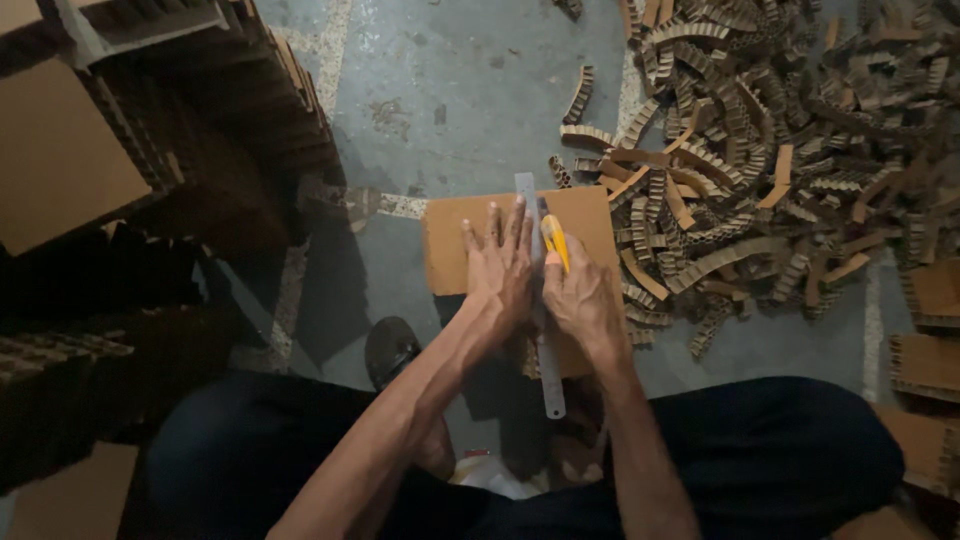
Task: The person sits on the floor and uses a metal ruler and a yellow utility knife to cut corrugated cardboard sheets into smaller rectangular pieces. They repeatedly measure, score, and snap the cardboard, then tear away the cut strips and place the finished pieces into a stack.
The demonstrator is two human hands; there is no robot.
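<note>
Cutting step: left hand [498, 268] spread flat pinning ruler [540, 300] on cardboard sheet [450, 245], right hand [582, 300] gripping yellow knife [554, 240]; steady pull along edge likely needed.

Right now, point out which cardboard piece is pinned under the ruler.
The flat brown cardboard sheet under the left hand and metal ruler; the honeycomb strips lie loose, right.

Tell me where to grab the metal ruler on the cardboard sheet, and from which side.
Probably the near end of the metal ruler, coming from the person's side. That end overhangs the cardboard sheet, so its edges are exposed. The middle is pinned flat by the left hand, and the right hand runs a yellow utility knife along its right edge.
</note>
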